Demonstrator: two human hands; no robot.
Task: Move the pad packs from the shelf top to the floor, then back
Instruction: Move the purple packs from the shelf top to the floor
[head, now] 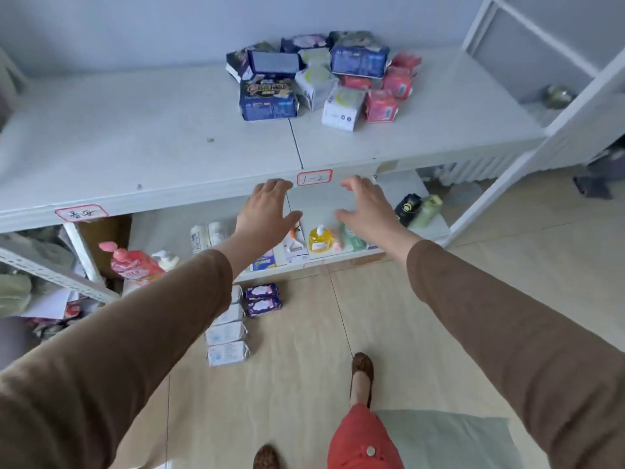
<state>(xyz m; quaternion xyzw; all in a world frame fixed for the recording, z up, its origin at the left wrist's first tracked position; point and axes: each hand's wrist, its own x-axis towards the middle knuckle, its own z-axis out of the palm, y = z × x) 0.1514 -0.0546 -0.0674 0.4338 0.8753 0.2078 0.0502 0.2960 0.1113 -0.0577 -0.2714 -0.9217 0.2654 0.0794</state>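
A heap of pad packs (318,79) in blue, white and pink lies at the back of the white shelf top (152,137). Several more packs (233,330), white and purple, lie in a row on the floor by the shelf's foot. My left hand (267,211) and my right hand (365,208) are stretched out side by side in front of the shelf's front edge, fingers spread, holding nothing. Both hands are well short of the heap.
The lower shelf (338,204) holds bottles, among them a yellow one (319,238) and a pink one (135,265). A red-framed label (314,178) marks the shelf edge. A white rack (541,45) stands to the right. My feet are on the tiled floor (422,316).
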